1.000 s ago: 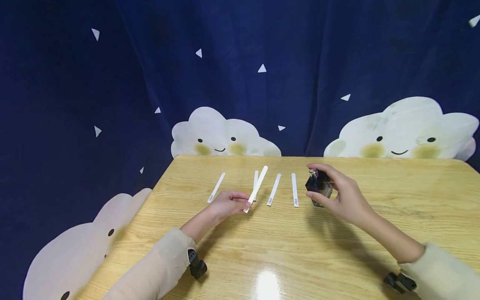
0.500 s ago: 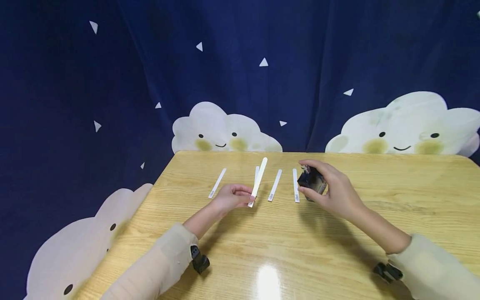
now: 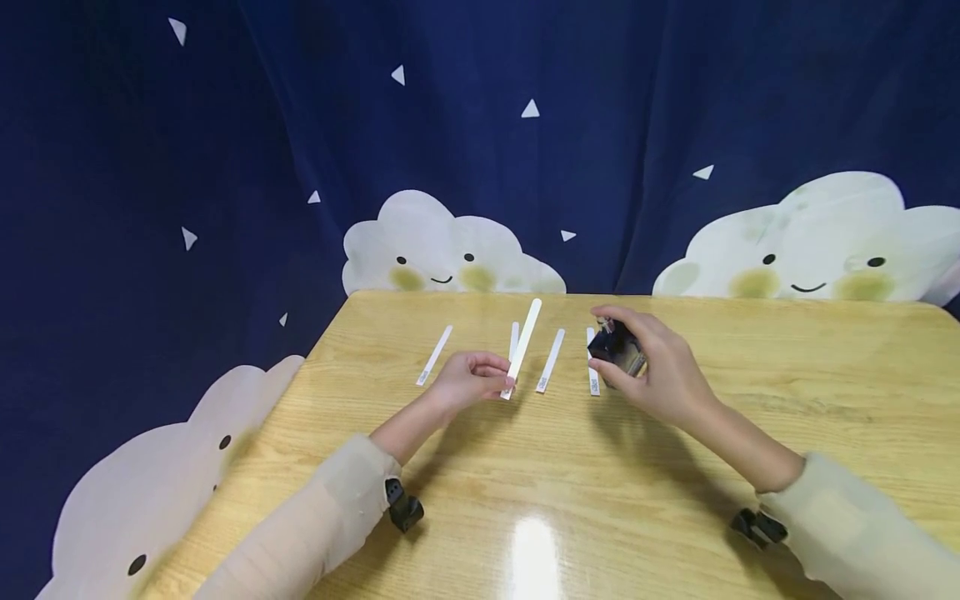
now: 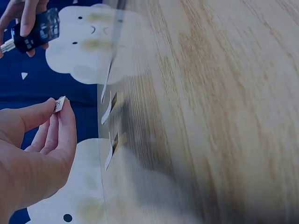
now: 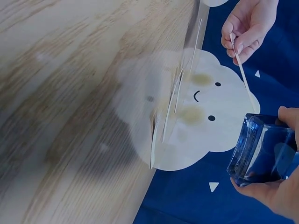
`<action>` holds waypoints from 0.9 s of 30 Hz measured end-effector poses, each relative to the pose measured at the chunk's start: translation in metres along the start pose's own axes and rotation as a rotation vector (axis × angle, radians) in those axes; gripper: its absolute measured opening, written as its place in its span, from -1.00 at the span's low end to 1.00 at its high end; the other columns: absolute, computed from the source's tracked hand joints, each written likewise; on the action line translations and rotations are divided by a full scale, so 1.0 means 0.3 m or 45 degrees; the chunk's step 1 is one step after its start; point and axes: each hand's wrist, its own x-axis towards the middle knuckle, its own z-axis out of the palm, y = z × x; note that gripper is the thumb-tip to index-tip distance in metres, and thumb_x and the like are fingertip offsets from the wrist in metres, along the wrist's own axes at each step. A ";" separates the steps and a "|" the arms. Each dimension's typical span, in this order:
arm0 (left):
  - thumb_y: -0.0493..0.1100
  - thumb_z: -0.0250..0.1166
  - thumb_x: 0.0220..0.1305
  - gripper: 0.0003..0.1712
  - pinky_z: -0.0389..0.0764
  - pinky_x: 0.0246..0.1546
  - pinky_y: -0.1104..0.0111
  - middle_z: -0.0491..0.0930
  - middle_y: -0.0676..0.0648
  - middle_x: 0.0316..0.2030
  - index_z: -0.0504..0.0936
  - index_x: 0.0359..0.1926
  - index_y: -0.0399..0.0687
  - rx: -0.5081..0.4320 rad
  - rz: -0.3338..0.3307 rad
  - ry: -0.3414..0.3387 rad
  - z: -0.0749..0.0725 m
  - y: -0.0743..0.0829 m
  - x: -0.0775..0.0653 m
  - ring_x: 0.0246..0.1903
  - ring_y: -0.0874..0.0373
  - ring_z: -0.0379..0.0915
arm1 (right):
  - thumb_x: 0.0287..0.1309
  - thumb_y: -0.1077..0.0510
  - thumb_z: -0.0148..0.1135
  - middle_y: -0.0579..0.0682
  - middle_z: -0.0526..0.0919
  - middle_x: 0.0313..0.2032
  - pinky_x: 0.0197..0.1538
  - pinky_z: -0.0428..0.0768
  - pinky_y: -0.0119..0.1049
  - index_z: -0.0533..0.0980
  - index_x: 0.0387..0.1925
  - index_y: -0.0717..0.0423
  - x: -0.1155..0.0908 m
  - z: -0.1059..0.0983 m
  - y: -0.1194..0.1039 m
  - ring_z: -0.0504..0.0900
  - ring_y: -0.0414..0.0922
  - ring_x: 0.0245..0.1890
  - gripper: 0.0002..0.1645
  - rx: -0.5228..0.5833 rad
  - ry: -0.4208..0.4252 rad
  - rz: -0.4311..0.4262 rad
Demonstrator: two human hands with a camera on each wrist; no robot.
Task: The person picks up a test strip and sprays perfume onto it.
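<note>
My left hand (image 3: 467, 383) pinches the lower end of a white paper test strip (image 3: 527, 335) between thumb and fingers. The strip is raised off the table, its rounded end pointing up and away. In the left wrist view only the printed end of this test strip (image 4: 60, 104) shows at the fingertips. My right hand (image 3: 678, 379) grips a dark glass perfume bottle (image 3: 617, 348), which is tilted with its metallic neck toward the left. In the right wrist view the clear base of the bottle (image 5: 264, 149) faces the camera. Strip and bottle are apart in the head view.
Several more white strips lie on the wooden table (image 3: 465, 517): one strip (image 3: 434, 356) at the left, another strip (image 3: 551, 361) between the hands. One strip (image 3: 594, 385) is partly covered by the bottle. A blue curtain (image 3: 480, 150) with clouds hangs behind.
My right hand has brought the bottle leftward, over the rightmost strip, and tilted it. My left hand has lifted its strip slightly and shifted a little right. The head view has tilted slightly down.
</note>
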 end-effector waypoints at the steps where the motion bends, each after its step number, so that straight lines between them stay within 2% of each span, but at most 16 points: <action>1: -0.42 0.29 0.17 -0.71 0.69 -0.02 0.18 0.68 -0.03 -0.37 0.58 -0.04 -0.37 0.008 0.002 0.003 0.001 0.004 -0.001 -0.41 0.29 0.62 | -0.17 0.11 0.54 0.08 0.64 0.02 -0.02 0.58 -0.06 0.47 0.15 0.02 0.002 0.001 -0.001 0.60 0.00 0.03 -0.25 0.000 0.012 0.002; 10: -0.40 0.31 0.16 -0.72 0.66 0.02 0.11 0.69 -0.02 -0.39 0.60 -0.07 -0.33 0.027 -0.003 0.013 0.007 0.019 -0.006 -0.43 0.30 0.62 | -0.23 0.13 0.57 0.04 0.68 -0.03 -0.04 0.56 -0.21 0.51 0.08 0.05 0.002 0.007 -0.010 0.65 -0.04 -0.02 -0.28 0.020 0.052 -0.006; 15: -0.41 0.31 0.16 -0.72 0.65 0.03 0.07 0.68 0.00 -0.41 0.59 -0.07 -0.34 0.006 0.003 0.017 0.008 0.021 -0.006 -0.41 0.27 0.64 | -0.24 0.16 0.57 0.03 0.69 -0.03 0.04 0.45 -0.65 0.53 0.04 0.08 -0.001 0.006 -0.019 0.65 -0.04 -0.02 -0.32 0.042 0.069 -0.025; 17: -0.41 0.31 0.16 -0.72 0.64 0.04 0.05 0.68 -0.01 -0.42 0.59 -0.07 -0.35 0.003 0.006 0.021 0.008 0.023 -0.007 -0.41 0.27 0.64 | -0.24 0.16 0.57 0.02 0.69 -0.03 0.05 0.37 -0.75 0.53 0.03 0.08 -0.001 0.002 -0.025 0.64 -0.04 -0.02 -0.32 0.045 0.070 -0.027; 19: -0.41 0.31 0.17 -0.72 0.63 0.05 0.04 0.69 -0.04 -0.40 0.59 -0.06 -0.36 0.004 0.010 0.027 0.008 0.025 -0.010 -0.41 0.27 0.64 | -0.23 0.16 0.57 0.03 0.68 -0.04 0.04 0.47 -0.63 0.53 0.05 0.05 -0.002 -0.004 -0.033 0.64 -0.04 -0.02 -0.31 0.038 0.065 -0.018; 21: -0.41 0.31 0.17 -0.71 0.63 0.06 0.03 0.70 -0.06 -0.39 0.59 -0.06 -0.37 0.004 0.013 0.031 0.007 0.025 -0.011 -0.42 0.29 0.63 | -0.21 0.15 0.56 0.04 0.67 -0.02 0.01 0.56 -0.41 0.51 0.09 0.03 -0.004 -0.010 -0.039 0.64 -0.03 -0.01 -0.28 0.025 0.053 -0.002; 24: -0.42 0.29 0.17 -0.71 0.63 0.05 0.04 0.70 -0.08 -0.37 0.58 -0.05 -0.39 -0.014 0.020 0.032 0.003 0.026 -0.012 -0.42 0.28 0.64 | -0.19 0.13 0.55 0.06 0.66 -0.01 -0.05 0.59 -0.13 0.48 0.14 -0.01 -0.005 -0.017 -0.045 0.63 -0.01 0.01 -0.25 0.005 0.040 0.018; 25: -0.42 0.29 0.17 -0.71 0.64 0.04 0.04 0.69 -0.06 -0.39 0.58 -0.05 -0.39 -0.017 0.023 0.034 0.002 0.025 -0.012 -0.42 0.29 0.63 | -0.19 0.13 0.55 0.06 0.65 0.00 -0.04 0.59 -0.15 0.48 0.15 -0.01 -0.006 -0.018 -0.046 0.63 -0.01 0.01 -0.24 0.003 0.041 0.017; 27: -0.43 0.29 0.16 -0.71 0.63 0.05 0.03 0.68 -0.01 -0.42 0.58 -0.05 -0.39 -0.032 0.025 0.035 -0.001 0.024 -0.012 -0.43 0.29 0.63 | -0.20 0.14 0.55 0.05 0.66 -0.01 0.00 0.58 -0.35 0.49 0.14 0.01 -0.007 -0.020 -0.046 0.63 -0.03 0.00 -0.25 0.010 0.049 -0.003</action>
